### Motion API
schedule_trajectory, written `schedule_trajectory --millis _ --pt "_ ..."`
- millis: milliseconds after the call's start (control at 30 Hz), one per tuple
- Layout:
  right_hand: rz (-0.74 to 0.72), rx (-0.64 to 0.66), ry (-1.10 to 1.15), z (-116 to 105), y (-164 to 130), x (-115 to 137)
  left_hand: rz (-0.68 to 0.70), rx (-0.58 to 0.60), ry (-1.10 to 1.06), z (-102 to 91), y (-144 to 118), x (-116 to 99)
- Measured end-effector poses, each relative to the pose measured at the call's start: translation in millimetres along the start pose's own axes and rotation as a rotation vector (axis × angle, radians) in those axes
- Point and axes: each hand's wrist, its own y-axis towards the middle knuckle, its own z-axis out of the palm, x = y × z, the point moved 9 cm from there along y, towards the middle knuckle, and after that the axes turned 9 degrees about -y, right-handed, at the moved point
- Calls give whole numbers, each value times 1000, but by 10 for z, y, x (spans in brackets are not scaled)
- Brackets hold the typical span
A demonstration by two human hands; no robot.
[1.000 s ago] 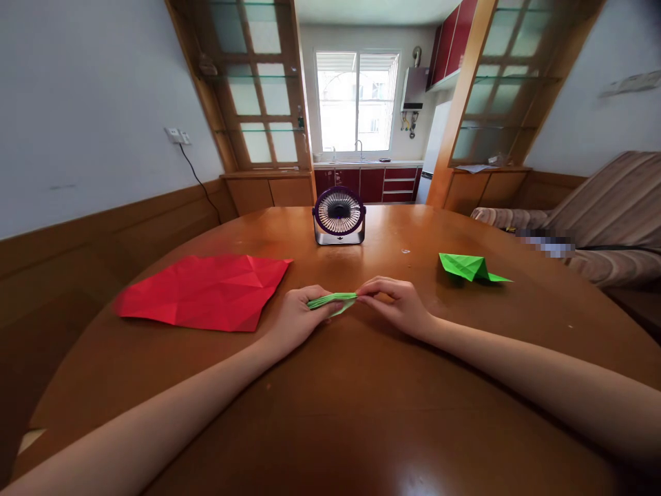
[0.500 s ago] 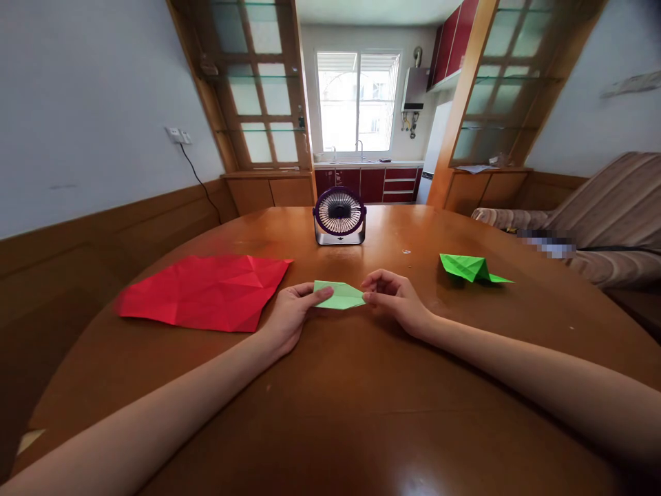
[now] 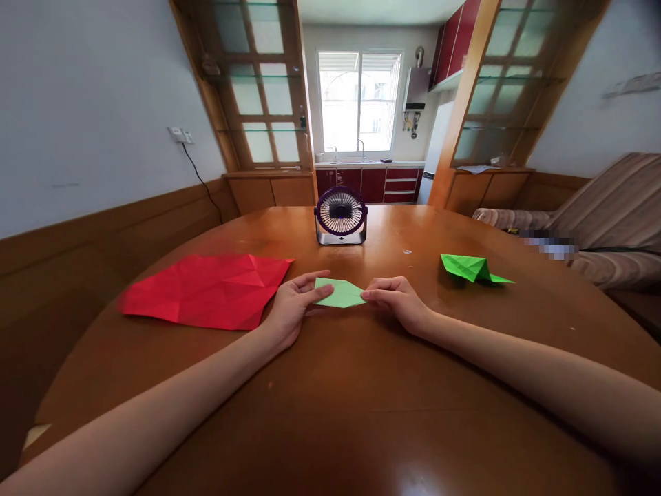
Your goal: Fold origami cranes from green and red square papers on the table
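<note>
Centrally, both forearms stretched forward across the wooden surface (image 3: 330, 413), converging on one pale green folded paper (image 3: 341, 294) lying flat near the middle. Left hand (image 3: 292, 306) palm down, index finger extended along the paper's left end, thumb tucked beneath that edge, pinching it. Right hand (image 3: 395, 301) knuckles up, fingers curled, fingertips (image 3: 368, 295) pressed together on the paper's right point. Hands apart from each other, one clamped on each end, the paper spanning the gap between them.

Counted: two hands, one pale green folded paper in the grip, one brighter green folded paper model (image 3: 472, 267) resting alone well to the right, one creased red sheet (image 3: 206, 289) spread flat to the left, one small purple desk fan (image 3: 341, 215) upright beyond the hands.

Red sheet's near corner just beside the left hand, touching or not cannot be told. Bare wood between the right hand and the green model, and a wide open stretch between the forearms toward the near edge. Surface's rounded rim curving away left and right; striped sofa (image 3: 609, 213) past the right rim, wood-panelled wall past the left.
</note>
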Motion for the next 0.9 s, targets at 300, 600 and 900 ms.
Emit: schedule_trajectory --millis 300,600,900 --pt "-59 172 -146 151 -8 32 57 48 59 8 36 -57" --pt "-15 94 -227 91 9 -46 31 56 44 13 84 -13" --pt "-82 108 -310 135 -11 31 12 27 24 -26 102 -10"
